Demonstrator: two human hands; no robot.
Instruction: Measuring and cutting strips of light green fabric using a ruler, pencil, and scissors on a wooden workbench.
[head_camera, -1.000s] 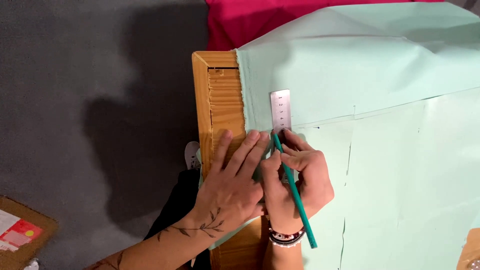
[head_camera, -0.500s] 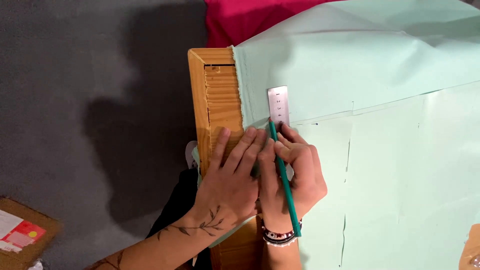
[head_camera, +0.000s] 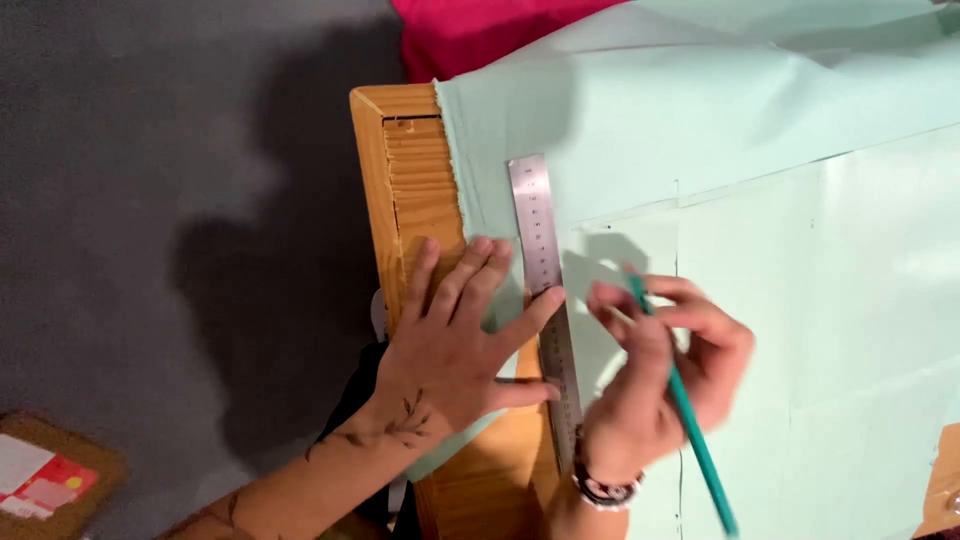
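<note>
The left hand (head_camera: 455, 345) lies flat with its fingers spread, palm on the mint-green fabric (head_camera: 640, 120) and the wooden worktop (head_camera: 400, 190), its index finger pressing the steel ruler (head_camera: 545, 290) from the 9 o'clock side. The ruler's long axis runs from 12 to 6 o'clock, along the left edge of a pale paper pattern (head_camera: 830, 330) laid over the fabric.

The right hand (head_camera: 660, 385) is closed around a green pencil (head_camera: 690, 420), fingers pinched together on its upper shaft. The pencil slants from a tip at about 11 o'clock, just right of the ruler, down to its free end at 5 o'clock. The tip hovers near the paper close to the ruler's right edge; whether it touches cannot be told, since the hand is blurred. So the ruler lies at 9 o'clock from the right hand, very near, and the left hand is the 1 already on it.

A pink cloth (head_camera: 470, 35) shows at 12 o'clock. On the grey floor (head_camera: 150, 200) at 7 o'clock sits a brown cardboard piece (head_camera: 60, 470) with a red-and-white label. Nothing lies between pencil and ruler.
</note>
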